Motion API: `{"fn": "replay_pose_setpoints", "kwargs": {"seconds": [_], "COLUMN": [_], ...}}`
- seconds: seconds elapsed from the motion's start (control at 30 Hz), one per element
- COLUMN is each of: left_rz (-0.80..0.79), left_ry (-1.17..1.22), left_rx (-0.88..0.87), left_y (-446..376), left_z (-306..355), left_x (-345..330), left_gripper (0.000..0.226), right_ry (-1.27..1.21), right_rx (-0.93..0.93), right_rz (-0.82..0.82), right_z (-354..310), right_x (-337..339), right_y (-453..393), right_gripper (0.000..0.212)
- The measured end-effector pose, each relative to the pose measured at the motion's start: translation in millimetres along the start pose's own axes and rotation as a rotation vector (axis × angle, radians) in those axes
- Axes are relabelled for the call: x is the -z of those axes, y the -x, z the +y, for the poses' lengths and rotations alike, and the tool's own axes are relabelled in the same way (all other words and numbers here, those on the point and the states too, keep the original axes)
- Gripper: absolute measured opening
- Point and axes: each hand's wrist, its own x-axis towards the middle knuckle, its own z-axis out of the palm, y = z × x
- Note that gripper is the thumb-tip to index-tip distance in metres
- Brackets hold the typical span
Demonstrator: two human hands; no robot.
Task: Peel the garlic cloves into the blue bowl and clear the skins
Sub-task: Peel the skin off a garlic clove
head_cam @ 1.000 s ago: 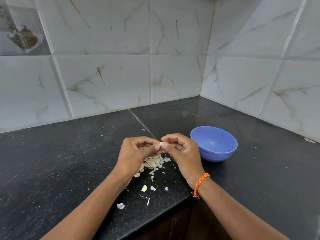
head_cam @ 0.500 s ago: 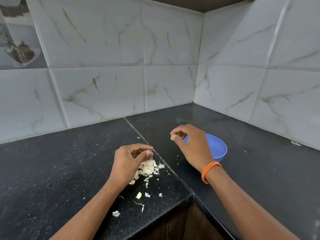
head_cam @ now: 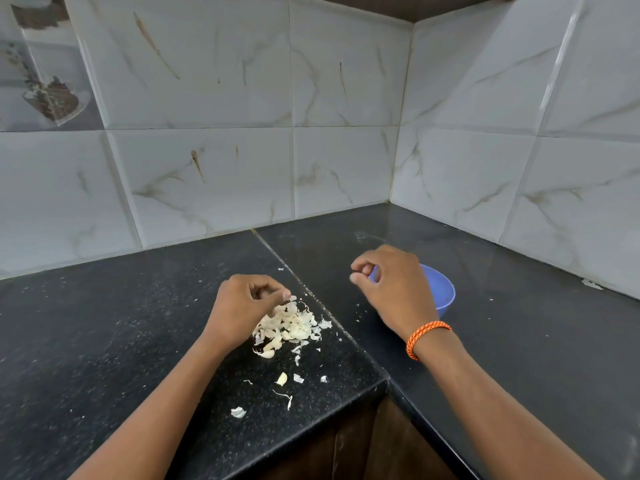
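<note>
The right hand (head_cam: pixel 394 289) is hovering over the blue bowl (head_cam: pixel 440 289), fingertips curled together on nothing discernible, while the left hand (head_cam: pixel 246 306) is curling, contents indiscernible, just beside the garlic pile (head_cam: pixel 289 325), whose papery, feather-light skins are likely demanding gentle fingertip pinching.

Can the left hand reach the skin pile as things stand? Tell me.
Probably yes: the left hand hovers right at the skin pile on the counter, with nothing between them.

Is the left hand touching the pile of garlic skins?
Cannot tell. In the head view, the left hand overlaps the pile of garlic skins, hiding any contact.
</note>
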Motion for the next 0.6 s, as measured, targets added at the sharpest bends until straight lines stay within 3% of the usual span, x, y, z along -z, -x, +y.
{"fn": "replay_pose_setpoints", "kwargs": {"seconds": [0.07,0.17,0.37,0.5,0.6], "left_rz": [-0.024,-0.049,-0.029,-0.033,-0.039], "left_ry": [-0.048,-0.117,-0.084,-0.073,-0.044], "left_rx": [0.001,-0.025,-0.026,-0.03,-0.036], "left_y": [-1.9,-1.5,-1.5,0.2,1.8], "left_z": [-4.8,-9.9,-10.5,-10.3,-10.0], "left_x": [1.8,1.1,-2.7,-5.6,-7.9], "left_gripper": [0.009,0.02,0.013,0.012,0.012], "right_ry": [-0.043,-0.137,-0.259,-0.211,-0.199], "right_rx": [0.042,0.115,0.209,0.237,0.292], "right_rz": [-0.114,-0.335,-0.804,-0.79,-0.693], "right_z": [-18.2,-37.6,-50.9,-50.3,-50.0], "right_x": [-12.0,-32.7,-55.3,-64.0,-64.6], "right_y": [8.7,26.1,49.3,53.3,53.2], "right_gripper": [0.018,0.012,0.011,0.005,0.005]}}
